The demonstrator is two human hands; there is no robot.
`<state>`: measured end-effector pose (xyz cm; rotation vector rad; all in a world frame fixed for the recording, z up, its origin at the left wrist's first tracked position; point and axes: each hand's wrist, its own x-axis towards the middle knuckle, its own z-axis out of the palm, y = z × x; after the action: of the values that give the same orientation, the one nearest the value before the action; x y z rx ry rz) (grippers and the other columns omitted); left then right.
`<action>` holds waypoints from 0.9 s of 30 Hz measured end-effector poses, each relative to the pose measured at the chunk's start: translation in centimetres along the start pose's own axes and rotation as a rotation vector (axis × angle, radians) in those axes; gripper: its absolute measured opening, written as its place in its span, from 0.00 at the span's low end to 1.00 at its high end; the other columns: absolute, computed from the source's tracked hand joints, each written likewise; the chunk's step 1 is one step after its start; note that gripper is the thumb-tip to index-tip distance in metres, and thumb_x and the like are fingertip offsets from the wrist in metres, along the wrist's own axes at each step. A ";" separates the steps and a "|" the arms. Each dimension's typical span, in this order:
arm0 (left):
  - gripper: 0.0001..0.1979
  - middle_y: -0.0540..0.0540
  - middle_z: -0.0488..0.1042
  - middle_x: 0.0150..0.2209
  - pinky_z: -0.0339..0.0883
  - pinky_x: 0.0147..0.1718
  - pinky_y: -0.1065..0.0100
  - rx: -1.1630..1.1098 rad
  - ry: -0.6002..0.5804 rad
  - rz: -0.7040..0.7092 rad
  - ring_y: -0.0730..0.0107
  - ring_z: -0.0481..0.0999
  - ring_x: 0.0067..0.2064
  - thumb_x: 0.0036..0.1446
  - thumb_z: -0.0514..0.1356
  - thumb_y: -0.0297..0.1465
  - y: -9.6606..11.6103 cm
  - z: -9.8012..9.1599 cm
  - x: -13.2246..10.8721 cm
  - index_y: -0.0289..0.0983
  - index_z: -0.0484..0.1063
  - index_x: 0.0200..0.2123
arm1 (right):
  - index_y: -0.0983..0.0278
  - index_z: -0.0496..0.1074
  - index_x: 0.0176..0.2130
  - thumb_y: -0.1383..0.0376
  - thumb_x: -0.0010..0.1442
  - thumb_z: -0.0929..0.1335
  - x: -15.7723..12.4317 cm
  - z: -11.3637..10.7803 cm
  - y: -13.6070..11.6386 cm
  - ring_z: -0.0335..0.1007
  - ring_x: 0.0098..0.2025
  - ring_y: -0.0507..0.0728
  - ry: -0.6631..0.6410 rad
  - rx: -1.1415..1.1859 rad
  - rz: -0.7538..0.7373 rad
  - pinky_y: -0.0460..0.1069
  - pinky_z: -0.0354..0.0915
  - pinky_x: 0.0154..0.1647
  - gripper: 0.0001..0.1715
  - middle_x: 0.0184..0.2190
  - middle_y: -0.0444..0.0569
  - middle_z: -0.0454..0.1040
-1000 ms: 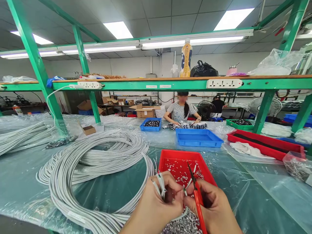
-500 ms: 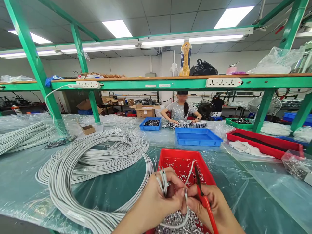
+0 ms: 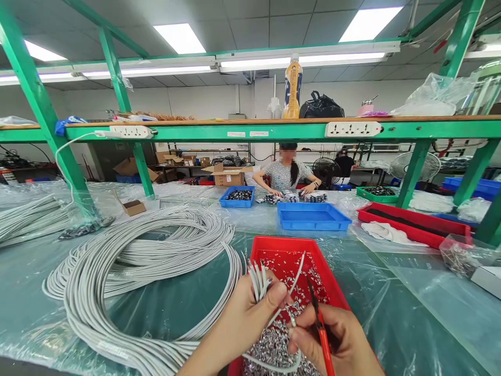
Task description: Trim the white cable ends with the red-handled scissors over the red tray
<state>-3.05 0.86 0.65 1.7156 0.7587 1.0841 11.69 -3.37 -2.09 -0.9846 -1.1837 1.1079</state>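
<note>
My left hand (image 3: pixel 238 321) is closed around a small bunch of white cable ends (image 3: pixel 256 271) that stick up above the fingers. One white cable (image 3: pixel 291 284) runs up from between both hands and loops below them. My right hand (image 3: pixel 338 339) grips red-handled tweezers (image 3: pixel 319 324), tips pointing up, and pinches that cable near my left thumb. Both hands hover over a red tray (image 3: pixel 282 248) with several small silver metal parts (image 3: pixel 274 347) piled at its near end.
A big coil of white cables (image 3: pixel 129 261) lies left on the plastic-covered table. Behind the red tray stand blue trays (image 3: pixel 313 216) and a long red tray (image 3: pixel 415 227). A person (image 3: pixel 287 172) works across the table. Green frame posts (image 3: pixel 39 104) carry a shelf with power strips (image 3: pixel 352 129).
My left hand has lifted the cable bunch a little and the single cable now stands straighter. My right hand with the tweezers has dropped slightly lower. The view shifted a bit to the right.
</note>
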 end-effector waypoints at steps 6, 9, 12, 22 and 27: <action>0.15 0.54 0.58 0.25 0.45 0.21 0.71 0.107 0.073 -0.033 0.78 0.52 0.22 0.44 0.66 0.37 0.2 0.9 -0.6 0.36 0.67 0.31 | 0.68 0.63 0.21 0.61 0.41 0.74 0.5 -0.1 0.7 0.48 0.20 0.47 0.020 0.038 -0.013 0.42 0.48 0.21 0.18 0.16 0.39 0.57; 0.08 0.52 0.60 0.26 0.50 0.24 0.71 0.178 0.080 -0.054 0.74 0.58 0.26 0.52 0.59 0.35 0.3 1.3 -0.7 0.36 0.65 0.29 | 0.66 0.63 0.23 0.57 0.47 0.71 0.6 0.1 1.4 0.49 0.21 0.48 0.093 -0.048 -0.113 0.43 0.49 0.22 0.17 0.18 0.40 0.59; 0.11 0.50 0.62 0.28 0.54 0.29 0.69 0.130 0.007 -0.005 0.72 0.62 0.30 0.56 0.56 0.35 0.5 1.3 -0.6 0.35 0.64 0.26 | 0.66 0.62 0.22 0.58 0.45 0.72 0.5 0.1 1.5 0.49 0.21 0.48 0.107 -0.064 -0.141 0.43 0.50 0.22 0.18 0.18 0.41 0.60; 0.11 0.48 0.65 0.28 0.56 0.31 0.70 0.167 0.057 0.050 0.71 0.64 0.31 0.58 0.54 0.34 0.6 1.1 -0.2 0.34 0.68 0.29 | 0.69 0.67 0.20 0.68 0.34 0.78 0.2 -0.3 -0.5 0.51 0.18 0.45 0.093 0.139 -0.004 0.38 0.49 0.19 0.17 0.14 0.39 0.64; 0.19 0.55 0.55 0.19 0.47 0.23 0.71 0.311 0.105 -0.065 0.77 0.53 0.23 0.58 0.54 0.41 -0.2 1.5 1.4 0.35 0.57 0.21 | 0.66 0.67 0.23 0.66 0.36 0.77 0.1 -1.2 0.0 0.57 0.20 0.46 0.097 0.121 0.019 0.38 0.54 0.21 0.17 0.17 0.40 0.67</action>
<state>-1.15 1.53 0.62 1.8874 1.0881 1.0600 12.87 -3.33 -2.18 -0.9464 -1.0195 1.1213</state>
